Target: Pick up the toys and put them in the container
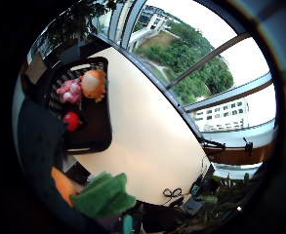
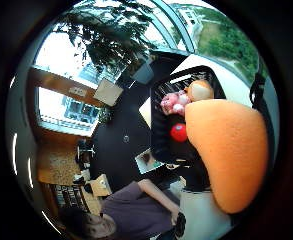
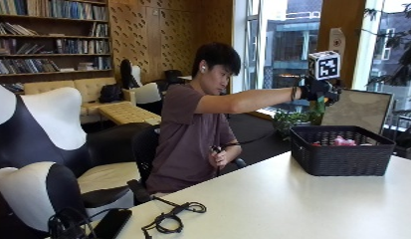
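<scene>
My gloved right hand (image 3: 316,89) is raised at arm's length above the near end of the black basket (image 3: 341,158) and grips a plush carrot toy. Its orange body (image 2: 228,155) fills much of the thumb side palm view, and its green top (image 1: 103,195) shows in the little finger side view. A bit of the carrot toy (image 3: 320,103) hangs below the hand. Inside the basket (image 1: 97,142) lie a pink plush (image 1: 70,91), a round orange plush (image 1: 93,84) and a small red toy (image 1: 72,120). From outside only the pink plush (image 3: 343,142) shows over the rim.
The basket stands on a white table (image 3: 291,199) near the window. A coiled black cable (image 3: 170,218) and a dark phone (image 3: 112,224) lie at the table's near corner. The person's bare hand (image 3: 218,157) rests at the lap. Chairs stand behind.
</scene>
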A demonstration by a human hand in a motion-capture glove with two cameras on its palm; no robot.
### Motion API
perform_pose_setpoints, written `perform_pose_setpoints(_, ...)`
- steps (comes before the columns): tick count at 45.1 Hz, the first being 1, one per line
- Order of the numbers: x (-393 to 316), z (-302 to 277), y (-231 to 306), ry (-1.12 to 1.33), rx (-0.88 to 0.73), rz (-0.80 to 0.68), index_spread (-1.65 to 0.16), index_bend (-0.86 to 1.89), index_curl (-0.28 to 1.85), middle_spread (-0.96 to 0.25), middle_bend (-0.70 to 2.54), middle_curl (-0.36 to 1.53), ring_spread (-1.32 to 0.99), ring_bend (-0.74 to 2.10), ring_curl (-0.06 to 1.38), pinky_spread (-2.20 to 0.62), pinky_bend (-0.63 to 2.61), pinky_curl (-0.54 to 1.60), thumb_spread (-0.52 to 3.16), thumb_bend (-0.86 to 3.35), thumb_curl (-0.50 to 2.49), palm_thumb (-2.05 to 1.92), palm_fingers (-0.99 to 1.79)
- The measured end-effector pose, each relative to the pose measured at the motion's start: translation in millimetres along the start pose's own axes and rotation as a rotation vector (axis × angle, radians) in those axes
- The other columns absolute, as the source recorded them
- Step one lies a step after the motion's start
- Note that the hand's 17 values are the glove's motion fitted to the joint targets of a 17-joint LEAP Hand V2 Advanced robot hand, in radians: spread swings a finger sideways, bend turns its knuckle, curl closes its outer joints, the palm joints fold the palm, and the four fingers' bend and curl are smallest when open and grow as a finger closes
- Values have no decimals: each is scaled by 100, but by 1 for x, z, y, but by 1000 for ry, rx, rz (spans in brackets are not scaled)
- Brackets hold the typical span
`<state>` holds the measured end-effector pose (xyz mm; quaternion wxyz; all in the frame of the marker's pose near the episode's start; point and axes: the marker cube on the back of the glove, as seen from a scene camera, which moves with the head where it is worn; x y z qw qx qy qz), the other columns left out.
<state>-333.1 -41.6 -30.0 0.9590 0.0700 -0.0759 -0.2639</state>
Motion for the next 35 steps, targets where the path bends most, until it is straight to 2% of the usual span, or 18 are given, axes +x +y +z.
perform_pose_setpoints(5,-12,23,-12,89,-41,-18,-24,99,79,-22,123,86,-38,140,76,-42,107,58,44,10,91,59,97)
perform_pose_setpoints(10,-25,47,-17,150,-194,-8,-24,67,78,-26,106,83,-36,144,76,-41,125,62,57,5,89,55,67)
perform_pose_setpoints(11,-30,52,-18,148,-243,2,-24,45,71,-25,98,79,-36,142,74,-41,127,61,72,-3,84,41,42)
perform_pose_setpoints(12,-34,57,-18,145,-297,12,-23,39,72,-25,94,78,-35,142,74,-40,131,62,78,-3,82,38,32)
perform_pose_setpoints(13,-37,62,-18,143,-345,19,-23,27,69,-23,75,73,-34,135,73,-36,134,64,83,-7,78,31,-12)
perform_pose_setpoints(15,-40,68,-18,144,-393,16,-22,19,65,-14,52,66,-25,110,69,-26,138,66,90,-12,72,17,-62)
perform_pose_setpoints(19,-39,68,-16,147,-353,-23,-21,5,47,-5,30,55,-17,82,57,-15,130,57,100,-8,64,5,-53)
perform_pose_setpoints(23,-42,67,-17,142,-328,-17,-20,4,40,0,18,50,-11,67,48,-8,121,52,108,-6,57,-1,-44)
perform_pose_setpoints(35,-45,69,-14,167,-291,-27,-19,7,30,5,12,40,-3,50,39,2,102,43,120,-4,45,-4,-30)
